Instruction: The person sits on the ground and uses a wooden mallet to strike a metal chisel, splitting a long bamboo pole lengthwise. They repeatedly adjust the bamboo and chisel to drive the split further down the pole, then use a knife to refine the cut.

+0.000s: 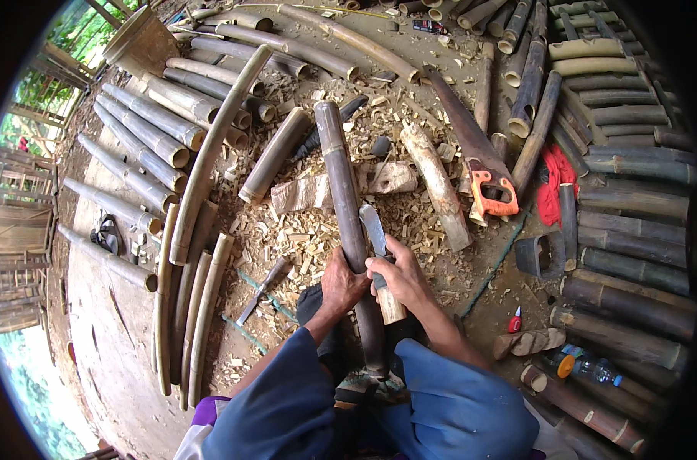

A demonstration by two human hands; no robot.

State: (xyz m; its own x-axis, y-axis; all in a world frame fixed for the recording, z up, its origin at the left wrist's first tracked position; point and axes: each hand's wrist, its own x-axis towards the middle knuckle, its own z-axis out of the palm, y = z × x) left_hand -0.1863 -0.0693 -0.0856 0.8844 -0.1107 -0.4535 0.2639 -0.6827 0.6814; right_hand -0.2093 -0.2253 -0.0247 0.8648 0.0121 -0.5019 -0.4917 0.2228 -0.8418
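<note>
Wood chips (pixel 302 249) blanket the ground of a work yard, where bamboo lengths (pixel 145 138) lie in a spread on the left and a row of bamboo poles (pixel 632 230) lines the right edge. Between the worker's blue-covered knees (pixel 463 399), a dark bamboo pole (pixel 335 165) rises away from the body, crossing over a rough log (pixel 302 195) that lies on the chips. The left hand (pixel 343 285) is closed around the pole's lower half, fingers bent about the shaft and pole seated against the palm. Just to the right, the right hand (pixel 403 277) grips a knife (pixel 374 230), fingers curled around its handle (pixel 391 308), whose pale wooden end juts out below the fist. The blade points up and away, beside the pole just beyond the fingers; whether its edge touches the bamboo cannot be told. Near the left forearm lies a chisel-like tool (pixel 261 294), well clear of the fingers. Farther right, a handsaw (pixel 475 142) with an orange handle stands out near a crumpled red cloth (pixel 551 184), a small red bottle (pixel 515 320) and a clear plastic bottle (pixel 594 369).
</note>
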